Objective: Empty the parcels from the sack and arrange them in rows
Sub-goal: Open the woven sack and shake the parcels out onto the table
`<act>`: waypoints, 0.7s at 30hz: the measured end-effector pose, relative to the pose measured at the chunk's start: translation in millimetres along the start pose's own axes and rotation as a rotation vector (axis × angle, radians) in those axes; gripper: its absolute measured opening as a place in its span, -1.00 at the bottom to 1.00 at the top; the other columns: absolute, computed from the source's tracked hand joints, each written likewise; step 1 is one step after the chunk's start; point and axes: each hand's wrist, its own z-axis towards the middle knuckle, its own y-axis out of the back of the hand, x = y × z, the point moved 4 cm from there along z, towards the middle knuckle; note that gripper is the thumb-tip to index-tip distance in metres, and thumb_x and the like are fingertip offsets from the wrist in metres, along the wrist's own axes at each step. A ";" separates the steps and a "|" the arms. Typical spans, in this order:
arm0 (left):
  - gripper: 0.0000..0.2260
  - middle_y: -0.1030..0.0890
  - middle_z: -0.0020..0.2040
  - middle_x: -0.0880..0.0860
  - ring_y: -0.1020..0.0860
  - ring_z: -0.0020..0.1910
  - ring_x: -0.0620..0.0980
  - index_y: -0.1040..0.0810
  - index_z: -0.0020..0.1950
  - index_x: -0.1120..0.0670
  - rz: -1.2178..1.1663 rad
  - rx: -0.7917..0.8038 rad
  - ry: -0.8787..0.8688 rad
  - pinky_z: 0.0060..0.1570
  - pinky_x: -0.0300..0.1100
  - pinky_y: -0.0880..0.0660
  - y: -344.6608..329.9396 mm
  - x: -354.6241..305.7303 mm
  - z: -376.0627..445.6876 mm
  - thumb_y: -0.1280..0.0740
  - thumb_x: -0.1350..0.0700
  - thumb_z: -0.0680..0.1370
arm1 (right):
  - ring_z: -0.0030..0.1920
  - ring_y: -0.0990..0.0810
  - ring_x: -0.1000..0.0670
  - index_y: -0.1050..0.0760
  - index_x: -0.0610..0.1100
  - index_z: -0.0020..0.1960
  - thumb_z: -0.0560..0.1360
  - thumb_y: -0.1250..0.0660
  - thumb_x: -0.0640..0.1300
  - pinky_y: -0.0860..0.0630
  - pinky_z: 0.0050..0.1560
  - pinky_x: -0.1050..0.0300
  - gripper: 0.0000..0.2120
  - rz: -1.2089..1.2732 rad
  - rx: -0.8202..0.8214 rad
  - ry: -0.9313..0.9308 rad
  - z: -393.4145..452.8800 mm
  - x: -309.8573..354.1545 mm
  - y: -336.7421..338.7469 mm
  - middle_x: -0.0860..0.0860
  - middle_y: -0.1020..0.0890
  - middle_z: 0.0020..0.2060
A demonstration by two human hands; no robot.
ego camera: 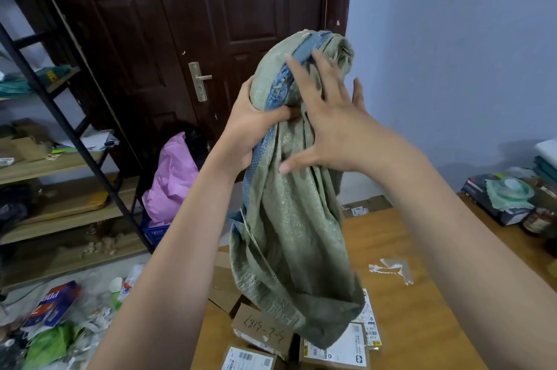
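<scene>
A grey-green woven sack (289, 234) with a blue stripe hangs bunched up above the wooden table (422, 309), its open end drooping over the parcels. My left hand (256, 125) grips the bunched upper part from the left. My right hand (328, 125) lies against the sack's right side with fingers spread straight. Under the sack several cardboard parcels (262, 330) with white labels lie piled on the table near its front edge; one shows handwritten numbers. Whether anything is still inside the sack is hidden.
A pink bag (171, 179) sits by the dark door (180, 38). Metal-framed wooden shelves (60, 164) stand at left. Litter and a blue box (51, 303) cover the floor. Boxes and a tape roll (509, 192) crowd the table's right end.
</scene>
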 end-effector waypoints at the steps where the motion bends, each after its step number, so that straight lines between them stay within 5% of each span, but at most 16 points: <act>1: -0.31 -0.62 0.20 0.13 -0.64 0.13 0.05 -0.34 0.41 0.10 -0.001 0.005 0.008 0.12 0.02 -0.59 0.3 -0.8 0.6 -0.53 0.33 0.35 | 0.55 0.33 -0.16 0.41 0.18 0.53 0.10 -0.57 0.35 0.23 0.48 -0.35 0.41 -0.021 0.014 -0.003 0.6 -2.1 -5.4 -0.09 0.34 0.54; 5: -0.37 -0.64 0.17 0.15 -0.65 0.11 0.12 -0.42 0.38 0.13 -0.014 0.095 0.055 0.04 0.01 -0.59 -3.5 -6.3 -4.3 -0.56 0.24 0.36 | 0.51 -0.03 -0.29 0.26 0.10 0.58 0.18 -0.60 0.03 -0.16 0.46 -0.28 0.29 -0.069 -0.139 -0.070 7.5 -5.5 -10.6 -0.17 0.03 0.52; 12: -0.52 -0.65 0.17 0.14 -0.64 0.13 0.15 -0.46 0.37 0.05 0.043 0.205 0.063 0.12 0.06 -0.56 0.1 -8.7 -17.1 -0.47 0.14 0.48 | 0.17 -0.49 -0.17 -0.27 0.03 0.49 0.31 -0.42 0.17 -0.42 0.23 -0.08 -0.20 0.058 -0.264 -0.187 16.1 -30.5 -9.9 -0.07 -0.47 0.20; 16: -0.16 -0.59 0.26 0.08 -0.61 0.20 0.03 -0.22 0.53 -0.17 0.185 0.233 0.016 0.22 0.01 -0.53 3.5 2.0 -18.3 -0.59 0.05 0.36 | 0.06 -0.56 -0.09 -0.48 0.07 0.28 0.34 -0.37 0.08 -0.48 0.04 0.04 -0.49 0.200 -0.292 -0.258 18.4 -38.9 -10.8 0.02 -0.58 0.00; 21: 0.12 -0.41 0.37 -0.17 -0.46 0.29 -0.30 0.05 0.57 -0.25 0.364 0.223 -0.014 0.21 -0.37 -0.42 11.6 28.3 -27.7 -0.65 0.05 0.27 | -0.12 -0.60 -0.05 -0.56 -0.07 -0.17 0.38 -0.39 0.00 -0.55 -0.06 0.00 -0.85 0.471 -0.333 -0.407 16.3 -52.7 -11.4 0.07 -0.63 -0.28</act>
